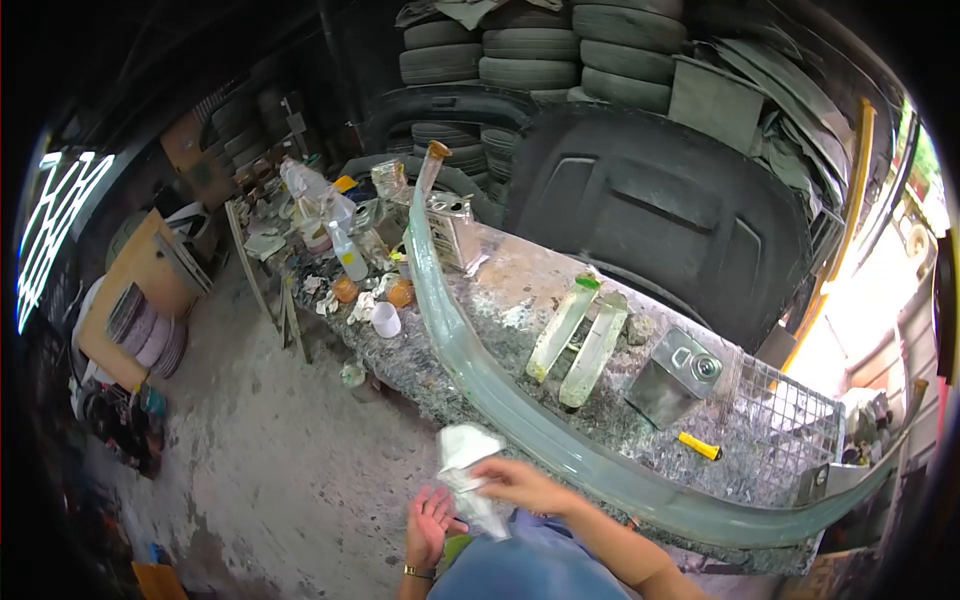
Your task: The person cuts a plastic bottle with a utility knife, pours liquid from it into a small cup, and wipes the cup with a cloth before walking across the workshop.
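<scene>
My right hand (515,485) is closed on a crumpled white cloth (466,452), which hangs in front of my body near the bench's front edge. Just left of the cloth, my left hand (430,518) is palm up with its fingers apart, and a watch is on that wrist. A long curved translucent greenish part (500,395) lies along the workbench (500,262), beyond both hands. Neither hand touches it.
On the bench are a metal can (675,378), a yellow-handled tool (700,445), two long narrow pieces (594,350), a white cup (385,320) and a spray bottle (347,252). Behind stand a black hood (660,210) and stacked tires (528,58).
</scene>
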`<control>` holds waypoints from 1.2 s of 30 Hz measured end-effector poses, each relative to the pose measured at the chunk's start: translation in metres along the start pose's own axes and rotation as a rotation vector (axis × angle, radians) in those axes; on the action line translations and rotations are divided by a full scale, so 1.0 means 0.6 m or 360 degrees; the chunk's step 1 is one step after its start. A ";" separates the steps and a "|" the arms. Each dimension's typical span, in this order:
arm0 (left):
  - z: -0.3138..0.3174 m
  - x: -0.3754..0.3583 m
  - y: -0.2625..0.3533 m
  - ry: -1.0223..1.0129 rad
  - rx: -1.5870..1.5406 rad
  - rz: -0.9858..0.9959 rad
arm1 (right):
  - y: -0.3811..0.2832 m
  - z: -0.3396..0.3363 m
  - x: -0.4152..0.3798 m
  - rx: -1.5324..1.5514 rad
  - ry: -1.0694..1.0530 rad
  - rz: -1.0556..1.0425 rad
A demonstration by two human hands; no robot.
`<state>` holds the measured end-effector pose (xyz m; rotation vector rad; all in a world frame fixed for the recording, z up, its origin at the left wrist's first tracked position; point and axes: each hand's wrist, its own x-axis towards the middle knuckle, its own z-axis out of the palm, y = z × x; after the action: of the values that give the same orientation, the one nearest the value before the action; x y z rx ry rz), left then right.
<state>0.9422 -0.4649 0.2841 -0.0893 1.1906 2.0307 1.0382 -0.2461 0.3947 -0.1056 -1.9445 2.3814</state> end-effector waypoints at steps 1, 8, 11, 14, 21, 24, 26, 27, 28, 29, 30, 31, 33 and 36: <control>0.015 -0.007 0.009 -0.0003 -0.0415 0.0043 | 0.049 0.033 0.025 -0.0175 -0.0095 -0.0019; -0.032 -0.048 0.002 0.0025 -0.0291 0.0080 | 0.227 0.148 0.080 -0.0839 -0.0341 -0.0006; -0.044 -0.063 -0.035 0.0160 -0.0099 0.0263 | 0.242 0.146 0.082 -0.0677 -0.0254 0.0120; -0.032 -0.071 -0.040 0.0307 0.0368 0.0400 | 0.229 0.152 0.082 -0.0661 0.0003 0.0137; 0.013 -0.037 -0.005 0.0421 0.0405 0.0616 | 0.284 0.174 0.102 -0.0321 -0.0212 0.0178; -0.004 -0.025 0.004 0.0354 0.0328 0.0556 | 0.268 0.170 0.105 0.0055 -0.0311 0.0294; -0.013 -0.027 0.013 0.0376 0.0231 0.0381 | 0.256 0.168 0.103 0.0432 -0.0426 0.0422; -0.016 -0.030 0.017 0.0380 0.0212 0.0382 | 0.251 0.166 0.103 0.0617 -0.0484 0.0491; -0.017 -0.035 0.023 0.0301 0.0185 0.0321 | 0.267 0.164 0.106 0.0604 -0.0491 0.0506; -0.017 -0.035 0.025 0.0221 0.0159 0.0262 | 0.291 0.162 0.110 0.0584 -0.0542 0.0501; -0.015 -0.030 0.022 0.0226 0.0140 0.0267 | 0.314 0.160 0.114 0.0564 -0.0594 0.0496; -0.013 -0.024 0.015 0.0266 0.0326 0.0385 | 0.314 0.158 0.116 0.0553 -0.0604 0.0510; -0.013 -0.016 0.005 0.0363 0.0703 0.0610 | 0.317 0.158 0.120 0.0406 -0.0549 0.0326; -0.028 -0.003 0.022 0.0404 0.0378 0.0461 | 0.278 0.165 0.127 0.0517 -0.0509 0.0599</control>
<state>0.9300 -0.4821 0.2850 -0.0618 1.6789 2.1521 0.9517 -0.3688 0.2504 -0.0830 -1.7424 3.0998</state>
